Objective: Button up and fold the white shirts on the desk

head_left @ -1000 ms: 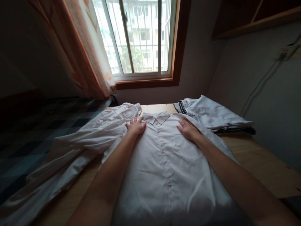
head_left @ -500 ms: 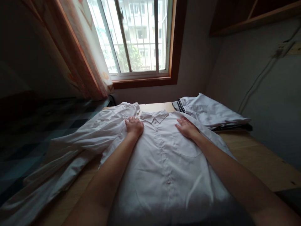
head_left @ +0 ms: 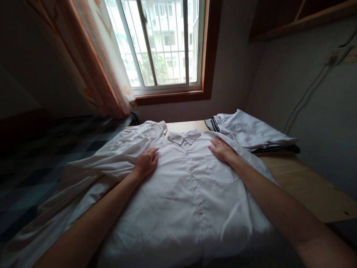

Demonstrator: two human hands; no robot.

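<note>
A white button-up shirt [head_left: 173,201] lies spread face up on a wooden table, its collar towards the window and its button row running down the middle. My left hand [head_left: 146,162] rests on the chest near the left shoulder, palm down, its fingers slightly bent and pointing away to the right. On the other side, my right hand [head_left: 223,149] lies flat on the shirt above the chest pocket [head_left: 223,173], fingers spread. Neither hand grips the cloth. The shirt's left sleeve [head_left: 92,167] stretches out in folds past my left arm.
Folded white clothing [head_left: 248,128] with black-striped trim sits at the table's back right, over something dark. A checked bedspread [head_left: 55,149] is on the left. Bare wood of the table [head_left: 301,186] shows on the right. Behind are a barred window [head_left: 167,48] and a curtain [head_left: 106,74].
My left hand has slid left and a little towards me across the shirt, away from the collar. The cloth on that side lies wider. My right hand has stayed almost in place.
</note>
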